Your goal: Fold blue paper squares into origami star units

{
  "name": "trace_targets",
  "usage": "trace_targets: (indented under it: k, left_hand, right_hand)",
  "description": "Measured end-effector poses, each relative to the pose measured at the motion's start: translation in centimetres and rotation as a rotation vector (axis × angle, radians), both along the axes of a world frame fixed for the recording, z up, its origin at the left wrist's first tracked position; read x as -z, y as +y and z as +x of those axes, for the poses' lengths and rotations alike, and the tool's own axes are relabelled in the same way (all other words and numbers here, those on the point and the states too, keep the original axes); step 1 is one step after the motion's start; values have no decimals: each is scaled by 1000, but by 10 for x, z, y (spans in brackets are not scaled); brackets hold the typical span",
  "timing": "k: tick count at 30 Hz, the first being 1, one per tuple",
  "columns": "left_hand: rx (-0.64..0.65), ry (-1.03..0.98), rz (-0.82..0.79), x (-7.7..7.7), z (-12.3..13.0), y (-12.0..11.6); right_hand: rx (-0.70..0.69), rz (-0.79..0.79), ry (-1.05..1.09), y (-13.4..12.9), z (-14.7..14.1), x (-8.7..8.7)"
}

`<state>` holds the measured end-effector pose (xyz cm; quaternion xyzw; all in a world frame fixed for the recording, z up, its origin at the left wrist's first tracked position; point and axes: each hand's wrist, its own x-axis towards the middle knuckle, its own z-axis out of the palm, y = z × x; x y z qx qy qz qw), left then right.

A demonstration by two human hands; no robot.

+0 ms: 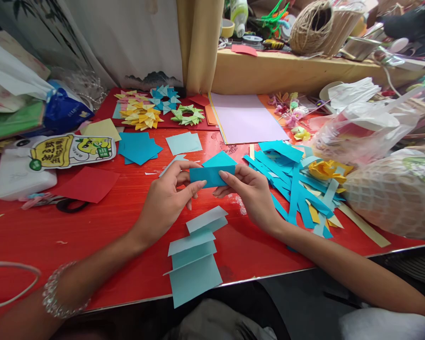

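Note:
A folded blue paper rectangle (212, 176) is held level above the red table, pinched at both ends. My left hand (165, 198) grips its left end, thumb on the front face and fingers behind. At the right end my right hand (250, 191) holds it the same way, thumb near the middle. Behind it a blue paper corner (219, 159) shows; whether it lies on the table I cannot tell. Below my hands lie several folded pale blue papers (195, 278), overlapping in a column that reaches the table's front edge.
Blue paper strips (293, 189) are heaped to the right, beside a net-wrapped bundle (393, 193). Blue squares (139, 147) and a red sheet (88, 184) lie left. Folded paper rings (165, 99) and a lilac sheet (248, 118) sit at the back.

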<state>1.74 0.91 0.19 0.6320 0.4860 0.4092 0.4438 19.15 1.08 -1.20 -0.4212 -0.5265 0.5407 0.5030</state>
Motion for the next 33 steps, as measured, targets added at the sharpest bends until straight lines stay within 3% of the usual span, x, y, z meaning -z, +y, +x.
trace_targets:
  k: [9, 15, 22, 27, 33]
  left_hand:
    - [-4, 28, -15, 0, 0, 0]
    - [-10, 154, 21, -2, -2, 2]
    - [-82, -66, -34, 2, -4, 7]
    - [0, 50, -44, -6, -5, 8]
    - [52, 108, -1, -12, -3, 4]
  right_hand:
    - [-12, 19, -30, 0, 1, 0]
    - [-25, 67, -156, -1, 3, -2]
    - [-112, -40, 20, -3, -3, 1]
    - [-158, -40, 46, -2, -1, 1]
    - [-317, -48, -84, -6, -1, 0]
